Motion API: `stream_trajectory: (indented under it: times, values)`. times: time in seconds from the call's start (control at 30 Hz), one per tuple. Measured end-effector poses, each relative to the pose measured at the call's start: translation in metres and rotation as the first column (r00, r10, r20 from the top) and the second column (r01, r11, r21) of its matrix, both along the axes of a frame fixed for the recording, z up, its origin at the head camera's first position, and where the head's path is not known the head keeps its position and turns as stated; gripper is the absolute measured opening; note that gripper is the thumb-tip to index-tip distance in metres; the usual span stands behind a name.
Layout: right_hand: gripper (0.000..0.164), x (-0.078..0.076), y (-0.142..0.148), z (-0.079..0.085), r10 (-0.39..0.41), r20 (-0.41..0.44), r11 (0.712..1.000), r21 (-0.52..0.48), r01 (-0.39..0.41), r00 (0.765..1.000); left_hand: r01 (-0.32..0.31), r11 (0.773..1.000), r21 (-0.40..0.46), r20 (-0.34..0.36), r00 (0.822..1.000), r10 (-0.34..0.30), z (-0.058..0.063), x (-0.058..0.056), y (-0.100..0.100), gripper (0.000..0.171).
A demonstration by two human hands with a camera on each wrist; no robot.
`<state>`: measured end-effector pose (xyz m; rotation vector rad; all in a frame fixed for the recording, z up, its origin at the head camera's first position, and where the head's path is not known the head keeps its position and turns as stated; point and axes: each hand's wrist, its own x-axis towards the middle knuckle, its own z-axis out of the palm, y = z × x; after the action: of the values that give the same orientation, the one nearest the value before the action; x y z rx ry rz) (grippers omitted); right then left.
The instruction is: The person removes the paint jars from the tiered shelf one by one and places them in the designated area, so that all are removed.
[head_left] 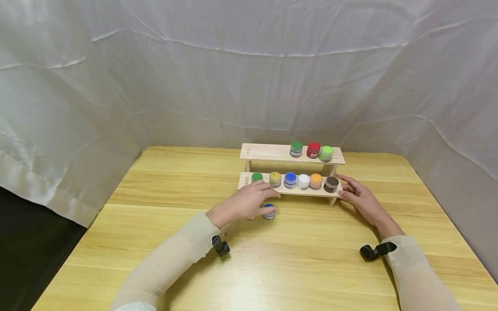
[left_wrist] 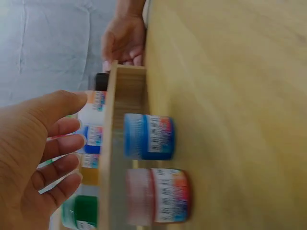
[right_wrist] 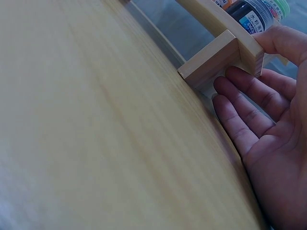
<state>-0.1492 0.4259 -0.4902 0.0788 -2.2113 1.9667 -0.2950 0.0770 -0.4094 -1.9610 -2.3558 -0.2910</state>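
Note:
A two-tier wooden rack (head_left: 288, 152) carries small paint jars on both shelves. My left hand (head_left: 250, 201) reaches over the front of the lower shelf, fingers loosely bent and nothing between them. Close by it, on the table, stand a blue-lidded paint jar (left_wrist: 149, 136) and a red paint jar (left_wrist: 158, 195), the latter mostly hidden by the hand in the head view. My right hand (head_left: 359, 198) holds the right end of the lower shelf, thumb (right_wrist: 276, 39) at its top edge and fingers below, beside the wooden leg (right_wrist: 211, 60).
On the lower shelf stand green, yellow, blue (head_left: 290, 180), white, orange and dark brown (head_left: 331, 184) jars. Green, red and light green jars (head_left: 326, 153) occupy the upper shelf's right half. A pale curtain (head_left: 249, 86) hangs behind the wooden table (head_left: 303, 268).

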Motion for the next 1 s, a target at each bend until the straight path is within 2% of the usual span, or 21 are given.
stream_trajectory:
  times: [0.27, 0.33, 0.67, 0.83, 1.0]
  values:
    - [0.058, 0.000, 0.000, -0.001, -0.013, -0.008, 1.000, 0.017, 0.013, 1.000, 0.037, 0.996, 0.082, -0.017, 0.999, -0.036, 0.024, -0.002, 0.014, 0.039]
    - [0.058, 0.000, 0.000, -0.001, -0.015, -0.007, 1.000, 0.019, 0.015, 1.000, 0.029, 0.995, 0.092, -0.025, 0.999, -0.026, 0.029, -0.003, 0.018, 0.040]
    - [0.059, 0.000, 0.001, -0.002, -0.025, 0.007, 0.999, 0.023, 0.024, 1.000, -0.121, 0.986, 0.118, 0.061, 0.992, 0.114, 0.051, -0.012, 0.035, 0.043]
    - [0.059, 0.000, 0.001, -0.003, -0.030, 0.014, 0.999, 0.037, 0.029, 0.999, -0.181, 0.977, 0.113, 0.141, 0.976, 0.164, 0.061, -0.019, 0.046, 0.045]
    - [0.059, -0.001, 0.001, -0.005, -0.023, 0.009, 0.999, 0.041, 0.023, 1.000, -0.213, 0.970, 0.118, 0.211, 0.960, 0.185, 0.068, -0.027, 0.054, 0.044]
